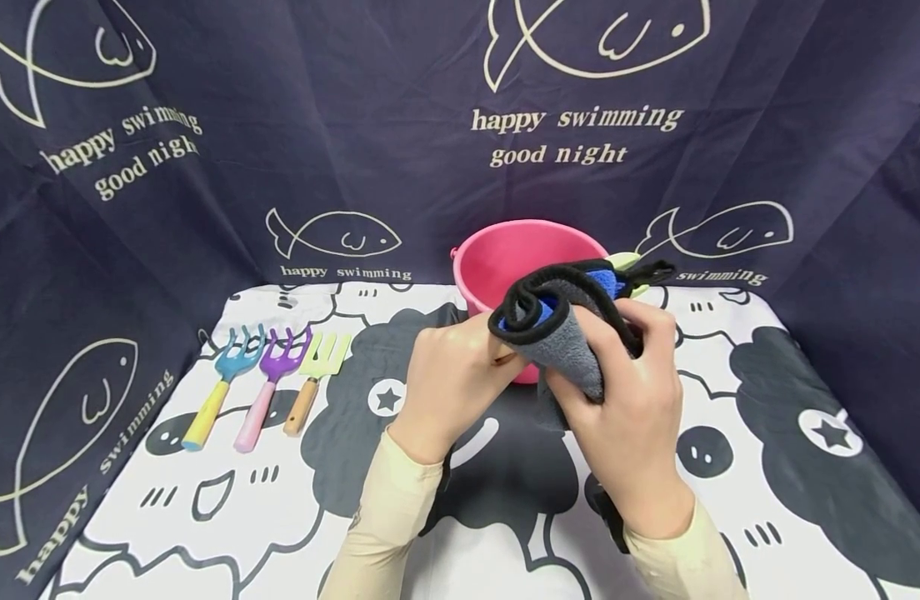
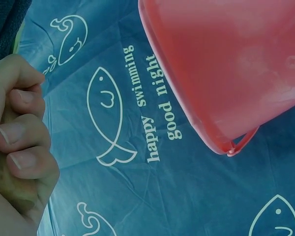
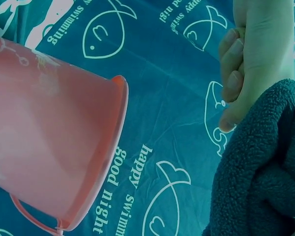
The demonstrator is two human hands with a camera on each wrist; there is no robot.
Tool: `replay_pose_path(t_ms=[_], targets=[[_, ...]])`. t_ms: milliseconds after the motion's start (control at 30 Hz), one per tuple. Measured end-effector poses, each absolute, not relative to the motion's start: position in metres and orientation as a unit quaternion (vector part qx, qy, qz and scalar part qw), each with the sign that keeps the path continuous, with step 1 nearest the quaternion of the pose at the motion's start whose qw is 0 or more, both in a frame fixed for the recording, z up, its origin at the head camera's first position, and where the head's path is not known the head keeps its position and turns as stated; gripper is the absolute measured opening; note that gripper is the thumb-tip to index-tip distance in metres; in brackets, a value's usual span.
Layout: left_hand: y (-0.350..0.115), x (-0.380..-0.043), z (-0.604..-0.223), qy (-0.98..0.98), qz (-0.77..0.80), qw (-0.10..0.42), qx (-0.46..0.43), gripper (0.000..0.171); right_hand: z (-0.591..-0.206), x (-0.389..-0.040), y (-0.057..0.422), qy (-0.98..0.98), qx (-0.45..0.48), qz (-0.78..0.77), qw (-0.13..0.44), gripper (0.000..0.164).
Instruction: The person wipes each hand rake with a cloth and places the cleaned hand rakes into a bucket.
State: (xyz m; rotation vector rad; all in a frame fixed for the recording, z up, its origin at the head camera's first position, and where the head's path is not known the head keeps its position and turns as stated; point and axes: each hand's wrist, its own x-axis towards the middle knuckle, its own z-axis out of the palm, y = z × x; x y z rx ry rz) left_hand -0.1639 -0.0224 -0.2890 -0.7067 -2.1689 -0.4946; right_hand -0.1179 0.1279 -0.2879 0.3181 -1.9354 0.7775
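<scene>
Pink bucket point(image 1: 497, 260) is standing at the back. In front of it, my right hand point(image 1: 634, 400) is gripping the bunched grey-and-blue cloth point(image 1: 563, 346), looking soft, light, best held through several folds. My left hand point(image 1: 454, 379) is clasping a wooden handle point(image 2: 14, 189) near the cloth, seeming stiff, unbreakable, best held mid-length.

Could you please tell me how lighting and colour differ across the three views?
Head view: bright, the cloth showing grey and blue; left wrist view: dimmer, with a bluish cast over the backdrop; right wrist view: also dim, the cloth looking teal.
</scene>
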Motion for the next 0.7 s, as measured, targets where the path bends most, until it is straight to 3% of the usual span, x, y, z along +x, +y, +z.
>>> replay_pose_path(t_ms=[367,700], targets=[[-0.0223,-0.1638,-0.2881,-0.854,-0.198,0.385,-0.288,0.03,-0.2879,-0.1194,0.1291,-0.797,0.127,0.328,0.491,0.037],[-0.0218,-0.1645,-0.2882,-0.856,-0.171,0.387,-0.298,0.016,-0.2876,-0.1212,0.132,-0.802,0.104,0.333,0.485,0.038]])
